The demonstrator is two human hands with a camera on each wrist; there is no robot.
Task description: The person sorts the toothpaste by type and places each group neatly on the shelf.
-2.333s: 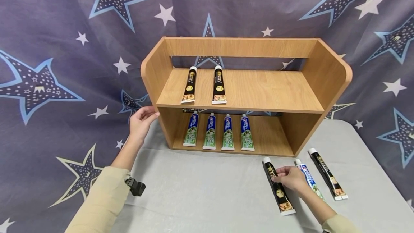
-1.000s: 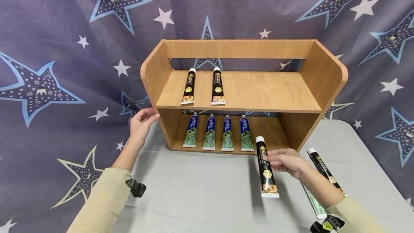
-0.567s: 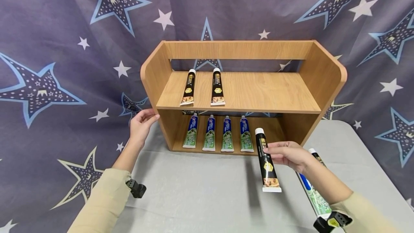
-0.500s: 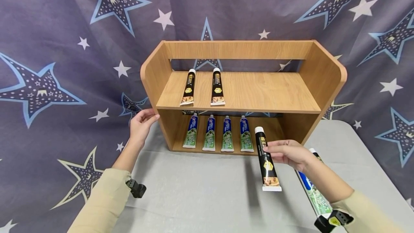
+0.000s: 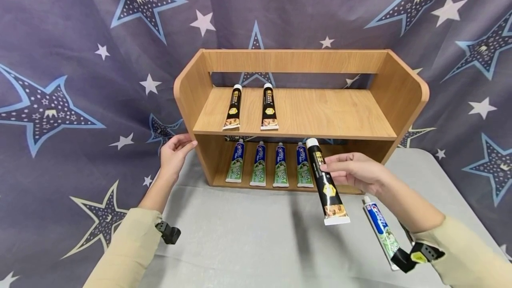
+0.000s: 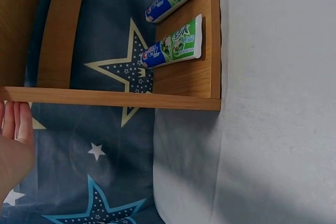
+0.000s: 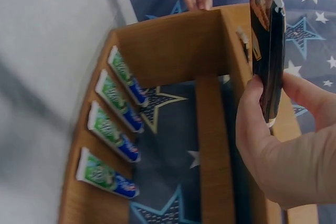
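Note:
My right hand (image 5: pixel 356 171) pinches a black toothpaste tube (image 5: pixel 327 186) with a white cap, lifted in front of the shelf and tilted, cap toward the shelf. The right wrist view shows that tube (image 7: pixel 266 40) edge-on between thumb and fingers. At the wooden shelf's (image 5: pixel 336 112) left side panel, my left hand (image 5: pixel 174 152) rests its fairly straight fingertips against the outer side; in the left wrist view the fingers (image 6: pixel 23 121) meet the panel edge. Two black tubes, one of them the left tube (image 5: pixel 234 108), lie on the upper board. Several blue-and-green toothpaste tubes (image 5: pixel 260 163) line the lower one.
On the grey table (image 5: pixel 240 234), right of the shelf, lies another blue-and-green tube (image 5: pixel 380 228), partly covered by the right wrist's camera (image 5: pixel 420 254). A further black tube is mostly hidden under the right forearm. A starry curtain (image 5: pixel 100 57) hangs behind the shelf.
My right hand has picked the black tube up off the table and carried it up and left toward the shelf. My left hand has stayed at the side panel.

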